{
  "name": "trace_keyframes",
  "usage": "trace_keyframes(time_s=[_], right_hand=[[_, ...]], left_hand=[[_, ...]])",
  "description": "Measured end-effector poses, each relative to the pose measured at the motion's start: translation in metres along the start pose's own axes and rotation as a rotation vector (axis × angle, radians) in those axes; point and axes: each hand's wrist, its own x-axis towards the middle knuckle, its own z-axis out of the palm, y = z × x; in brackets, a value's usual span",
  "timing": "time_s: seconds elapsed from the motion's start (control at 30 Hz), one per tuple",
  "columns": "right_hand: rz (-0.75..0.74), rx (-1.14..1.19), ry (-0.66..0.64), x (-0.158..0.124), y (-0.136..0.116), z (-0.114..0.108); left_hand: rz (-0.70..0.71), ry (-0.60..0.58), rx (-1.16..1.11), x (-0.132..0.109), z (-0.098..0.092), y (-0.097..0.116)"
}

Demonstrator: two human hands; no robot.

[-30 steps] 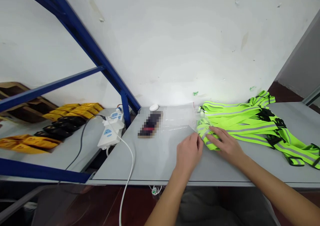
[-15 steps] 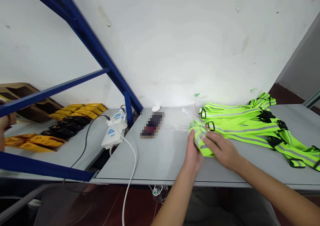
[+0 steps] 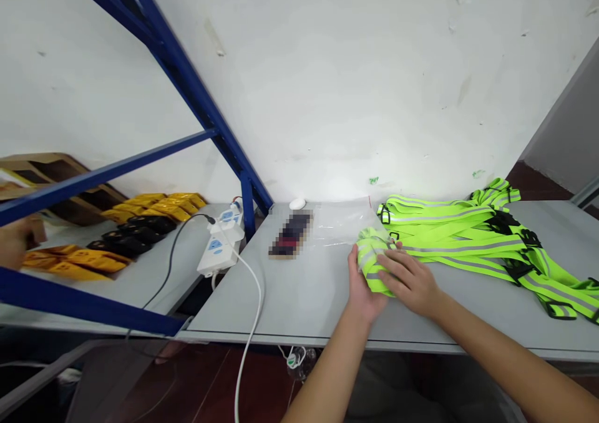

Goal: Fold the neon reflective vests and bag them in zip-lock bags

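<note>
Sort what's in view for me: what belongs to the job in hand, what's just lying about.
Job:
neon bundle, between left hand and right hand
loose neon straps
clear plastic, probably

Lying about, apparently:
power strip
white cable
white round object
pixelated dark item

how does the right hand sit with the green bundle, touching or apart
Touching. The head view shows the right hand laid over the side of the green bundle, covering part of it, with no gap between.

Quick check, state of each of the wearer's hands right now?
Left hand: closed on the rolled green strap bundle, holding it.
Right hand: holding the same bundle, fingers bent over its near right side.
</note>
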Motion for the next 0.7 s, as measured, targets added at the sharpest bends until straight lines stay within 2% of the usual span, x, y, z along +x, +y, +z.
trace_keyframes(time_s=[0.1,0.2,0.3,0.4,0.53,0.6,0.7], right_hand=[[-0.007,0.016,0.053,-0.005,0.002,0.002],[0.061,-0.035,0.012,-0.005,0.005,0.006],[0.126,-0.09,-0.121,-0.001,0.005,0.007],[0.22,-0.108,-0.341,0.009,0.003,0.0],[0.279,0.037,-0.583,0.024,0.002,-0.014],[0.254,0.104,-0.617,0.026,0.005,-0.016],[0.196,0.065,-0.567,0.021,0.007,-0.008]], left_hand=[[-0.022,-0.008,-0.022,-0.001,-0.003,-0.002],[0.014,0.09,-0.062,0.0,-0.004,-0.006],[0.045,0.113,-0.066,0.0,-0.004,-0.008],[0.036,0.095,-0.049,-0.002,-0.003,-0.007],[0.006,0.075,-0.089,-0.005,0.0,-0.004],[-0.027,0.07,-0.101,-0.006,0.0,-0.005],[-0.094,0.128,-0.021,-0.01,-0.005,-0.007]])
